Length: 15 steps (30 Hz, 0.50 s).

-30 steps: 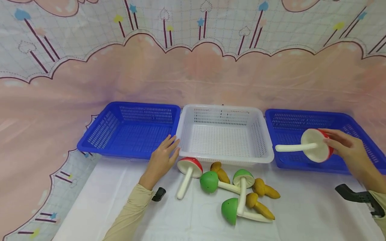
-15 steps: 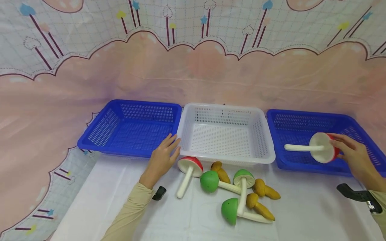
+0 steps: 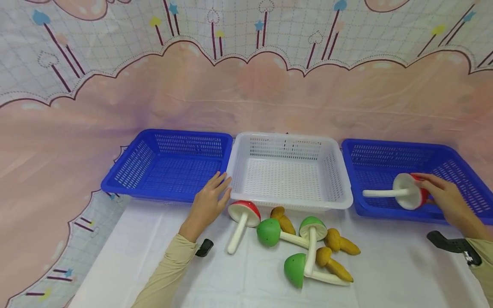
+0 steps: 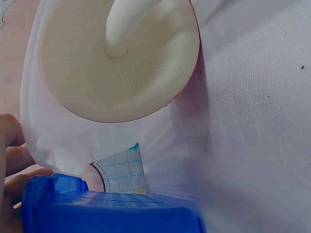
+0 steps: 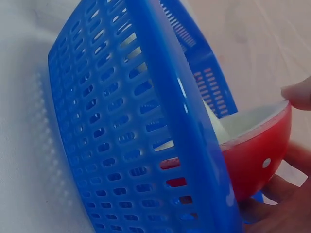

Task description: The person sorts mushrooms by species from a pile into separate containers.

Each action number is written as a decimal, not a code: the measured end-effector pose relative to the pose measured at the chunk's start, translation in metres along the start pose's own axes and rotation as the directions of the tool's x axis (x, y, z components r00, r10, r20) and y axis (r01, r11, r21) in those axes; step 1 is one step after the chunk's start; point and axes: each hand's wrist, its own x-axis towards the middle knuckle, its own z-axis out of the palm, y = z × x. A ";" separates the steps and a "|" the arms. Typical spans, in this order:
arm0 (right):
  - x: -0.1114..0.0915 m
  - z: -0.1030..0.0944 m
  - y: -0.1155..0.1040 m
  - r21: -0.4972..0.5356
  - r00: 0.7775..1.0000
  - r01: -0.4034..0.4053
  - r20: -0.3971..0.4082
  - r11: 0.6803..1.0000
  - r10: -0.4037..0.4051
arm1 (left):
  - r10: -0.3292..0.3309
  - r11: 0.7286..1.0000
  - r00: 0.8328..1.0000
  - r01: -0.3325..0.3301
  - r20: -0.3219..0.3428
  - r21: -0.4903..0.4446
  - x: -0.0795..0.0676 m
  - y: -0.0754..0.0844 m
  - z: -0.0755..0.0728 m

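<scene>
My right hand (image 3: 444,194) grips a red-capped toy mushroom (image 3: 406,194) by its cap, with the white stem pointing left. The mushroom sits partly below the rim of the right blue basket (image 3: 356,209); in the right wrist view its red cap (image 5: 257,155) shows past the basket's near wall (image 5: 112,121). My left hand (image 3: 208,203) rests with spread fingers at the edges where the left blue basket (image 3: 154,194) meets the white basket (image 3: 289,203). Just right of that hand lies another red-capped mushroom (image 3: 244,214), its pale underside (image 4: 121,87) large in the left wrist view.
On the white cloth (image 3: 215,282) in front of the white basket lie several green-capped mushrooms (image 3: 268,232) and small brown mushrooms (image 3: 333,264), some overlapping. The three baskets stand side by side before a pink patterned backdrop (image 3: 192,98).
My right hand has carried the red-capped mushroom slightly right and lowered it into the right blue basket. The left hand stays at the basket edges.
</scene>
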 end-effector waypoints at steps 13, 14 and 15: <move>0.007 0.004 -0.005 -0.162 0.988 0.053 0.150 0.985 -0.029 | -0.003 1.000 1.000 0.003 -0.007 0.004 0.001 0.001 0.000; 0.007 0.004 -0.006 -0.168 0.987 0.059 0.154 0.984 -0.033 | -0.002 1.000 1.000 0.002 -0.008 0.005 0.001 0.001 0.000; 0.007 0.004 -0.006 -0.181 0.987 0.065 0.157 0.981 -0.036 | -0.003 1.000 1.000 0.003 -0.008 0.006 0.001 0.001 0.000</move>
